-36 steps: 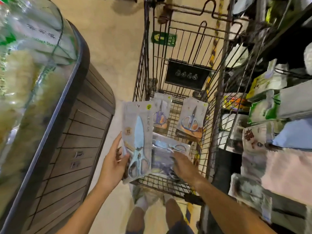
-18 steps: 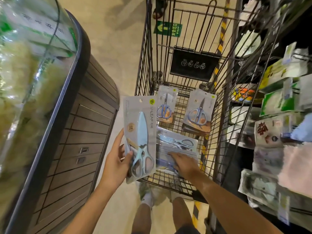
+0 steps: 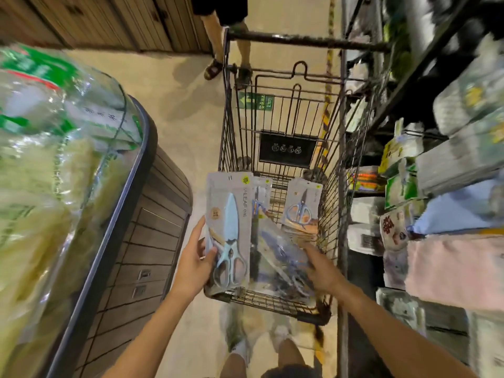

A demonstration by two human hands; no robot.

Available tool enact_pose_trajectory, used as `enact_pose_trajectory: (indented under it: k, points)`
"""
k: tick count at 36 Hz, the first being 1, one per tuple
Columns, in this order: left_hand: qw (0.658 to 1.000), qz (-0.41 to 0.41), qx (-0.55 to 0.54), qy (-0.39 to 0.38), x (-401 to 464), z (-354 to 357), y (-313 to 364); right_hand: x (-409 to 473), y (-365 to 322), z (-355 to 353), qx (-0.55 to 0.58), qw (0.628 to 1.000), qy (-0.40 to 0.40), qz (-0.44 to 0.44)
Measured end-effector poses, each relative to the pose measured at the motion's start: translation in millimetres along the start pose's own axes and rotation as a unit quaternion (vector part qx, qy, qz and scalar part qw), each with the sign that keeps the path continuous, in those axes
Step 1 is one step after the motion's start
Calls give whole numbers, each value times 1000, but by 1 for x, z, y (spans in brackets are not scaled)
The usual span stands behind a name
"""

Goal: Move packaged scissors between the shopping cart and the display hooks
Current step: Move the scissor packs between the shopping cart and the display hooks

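A light-blue scissors pack (image 3: 228, 230) stands upright over the shopping cart (image 3: 278, 159)'s near-left corner, pinched by the left hand (image 3: 194, 264), thumb on its front, fingers behind. The right hand (image 3: 321, 270) grips a blurred clear pack (image 3: 278, 257) tilted inside the basket, fingers curled along its right edge.

Four packs of scissors show: one light-blue pair (image 3: 228, 236) held up at the near left edge of the single wire shopping cart (image 3: 275, 300), one blurred pack (image 3: 281, 257) lifted at the near right, one half-hidden pack (image 3: 260, 197) behind the first, and one (image 3: 301, 208) lying toward the far right side. Two hands reach in, the left (image 3: 195, 264) and the right (image 3: 321, 271). One other person's two legs (image 3: 218, 42) stand beyond the cart's far end.
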State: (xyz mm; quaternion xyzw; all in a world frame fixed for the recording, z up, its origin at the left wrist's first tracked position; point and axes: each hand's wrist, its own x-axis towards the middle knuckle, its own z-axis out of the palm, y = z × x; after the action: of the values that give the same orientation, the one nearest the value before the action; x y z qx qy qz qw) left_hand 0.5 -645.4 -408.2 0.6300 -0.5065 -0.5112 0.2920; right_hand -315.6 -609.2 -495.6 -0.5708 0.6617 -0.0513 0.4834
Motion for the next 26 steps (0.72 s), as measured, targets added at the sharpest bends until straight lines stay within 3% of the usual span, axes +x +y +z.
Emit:
enact_pose_trajectory:
  k: [6, 12, 19, 26]
  points:
    - [999, 40, -32, -5, -3, 2, 59, -43, -31, -48, 166, 979, 112, -21]
    - [996, 64, -68, -7, -9, -3, 110, -76, -59, -82, 309, 939, 138, -56]
    - [991, 116, -69, -15, -16, -11, 147, -113, -92, -104, 335, 910, 195, -149]
    - [981, 175, -60, -63, -15, -29, 167, -146, -128, -89, 326, 869, 316, -195]
